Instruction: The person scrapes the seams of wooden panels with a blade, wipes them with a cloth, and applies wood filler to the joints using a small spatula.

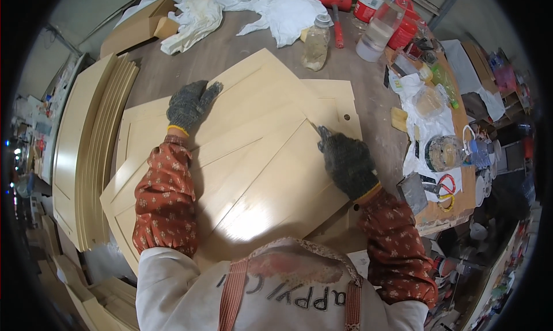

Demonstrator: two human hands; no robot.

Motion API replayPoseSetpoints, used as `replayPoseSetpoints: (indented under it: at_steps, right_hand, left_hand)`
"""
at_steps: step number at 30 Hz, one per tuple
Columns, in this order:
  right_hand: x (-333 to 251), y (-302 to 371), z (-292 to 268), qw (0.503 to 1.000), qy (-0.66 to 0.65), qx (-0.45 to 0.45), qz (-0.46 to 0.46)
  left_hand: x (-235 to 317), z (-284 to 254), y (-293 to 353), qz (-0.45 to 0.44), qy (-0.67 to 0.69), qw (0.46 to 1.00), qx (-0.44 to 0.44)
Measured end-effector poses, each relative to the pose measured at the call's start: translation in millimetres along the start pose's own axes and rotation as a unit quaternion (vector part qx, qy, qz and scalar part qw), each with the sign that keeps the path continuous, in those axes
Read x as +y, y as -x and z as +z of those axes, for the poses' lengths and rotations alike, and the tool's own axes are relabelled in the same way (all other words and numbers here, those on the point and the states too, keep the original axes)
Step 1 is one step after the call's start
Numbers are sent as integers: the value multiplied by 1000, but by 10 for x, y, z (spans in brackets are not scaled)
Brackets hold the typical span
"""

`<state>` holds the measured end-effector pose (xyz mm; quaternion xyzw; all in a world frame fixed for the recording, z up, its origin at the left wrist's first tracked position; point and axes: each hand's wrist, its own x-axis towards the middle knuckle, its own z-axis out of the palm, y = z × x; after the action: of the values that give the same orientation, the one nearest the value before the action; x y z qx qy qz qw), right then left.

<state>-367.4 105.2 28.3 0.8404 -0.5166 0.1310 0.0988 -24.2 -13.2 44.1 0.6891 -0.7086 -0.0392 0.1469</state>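
A cream cabinet door panel (253, 175) with a raised frame and a diagonal sheen lies askew in front of me, on top of another cream panel (337, 95). My left hand (192, 105), in a dark grey knit glove, is at its far left edge, thumb apart from the fingers. My right hand (347, 163), gloved the same way, holds the opposite edge, its fingertips pointing up and to the left. Parts of the fingers of both hands are hidden at the edges. The lower panel shows a round hole near its right side.
Several similar panels (92, 152) stand stacked on edge at the left. At the back are white cloths (282, 11), a red mallet (335, 2), a cloudy jar (315, 46) and a clear bottle (380, 31). Right: a sponge (398, 119), a tape roll (444, 152) and scissors (446, 187).
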Motion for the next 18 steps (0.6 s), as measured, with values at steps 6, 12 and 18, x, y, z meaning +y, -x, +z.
replayPoseSetpoints:
  at_steps: [6, 12, 18]
  right_hand:
    - [-16, -44, 55, 992, -110, -44, 34]
    - [-29, 21, 32, 995, 57, -36, -79]
    - [-77, -39, 94, 995, 87, 39, -43]
  left_hand:
    - [46, -37, 4, -4, -18, 1000, -18]
    - [37, -44, -1, 2, -4, 1000, -14]
    - [45, -38, 21, 7, -5, 1000, 6]
